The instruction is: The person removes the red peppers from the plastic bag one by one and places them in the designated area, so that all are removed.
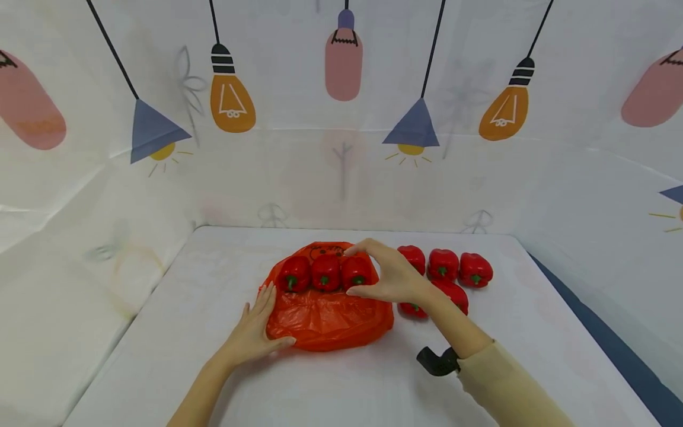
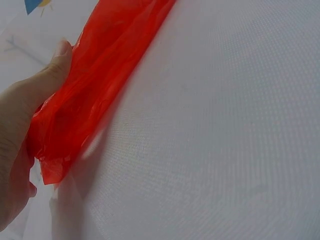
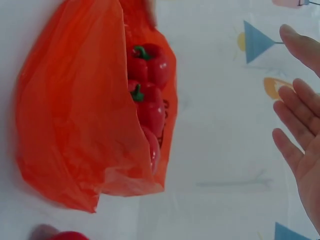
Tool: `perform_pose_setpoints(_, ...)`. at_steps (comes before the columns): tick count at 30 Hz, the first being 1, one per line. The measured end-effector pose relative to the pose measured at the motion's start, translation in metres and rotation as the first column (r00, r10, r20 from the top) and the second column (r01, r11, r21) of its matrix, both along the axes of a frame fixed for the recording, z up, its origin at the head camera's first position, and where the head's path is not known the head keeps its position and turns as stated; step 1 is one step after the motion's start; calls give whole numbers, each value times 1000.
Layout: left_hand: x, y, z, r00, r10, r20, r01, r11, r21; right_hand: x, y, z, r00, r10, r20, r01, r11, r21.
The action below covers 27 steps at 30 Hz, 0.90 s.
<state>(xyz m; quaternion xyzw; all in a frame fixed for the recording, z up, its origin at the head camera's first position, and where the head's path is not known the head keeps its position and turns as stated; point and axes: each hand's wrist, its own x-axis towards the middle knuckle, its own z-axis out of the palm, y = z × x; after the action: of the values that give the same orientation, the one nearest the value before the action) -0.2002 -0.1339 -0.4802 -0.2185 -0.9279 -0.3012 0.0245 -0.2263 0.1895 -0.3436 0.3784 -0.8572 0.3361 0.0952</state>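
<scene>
A red-orange plastic bag [image 1: 331, 323] lies on the white table, its mouth facing the far side. Three red bell peppers with green stems sit in a row at the mouth: a left one [image 1: 294, 274], a middle one [image 1: 326, 273] and a right one [image 1: 356, 274]. My left hand [image 1: 256, 332] rests against the bag's left side, fingers extended and thumb [image 2: 59, 67] along the plastic. My right hand [image 1: 392, 276] is over the bag's right side, thumb and fingers spread apart near the right pepper. The right wrist view shows the right hand [image 3: 307, 145] apart from the bag, holding nothing.
Several loose bell peppers [image 1: 443, 265] stand grouped on the table right of the bag, partly behind the right forearm. A black curved piece [image 1: 439, 362] sits at the right sleeve. A white sheet with printed lamps [image 1: 341, 178] hangs behind the table [image 1: 176, 350].
</scene>
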Motion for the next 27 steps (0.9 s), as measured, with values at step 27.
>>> perform_pose_setpoints(27,2,2,3,1000,-4,2,4,1000,6,-67,-38,-10,997,-42,63,44,999,-30)
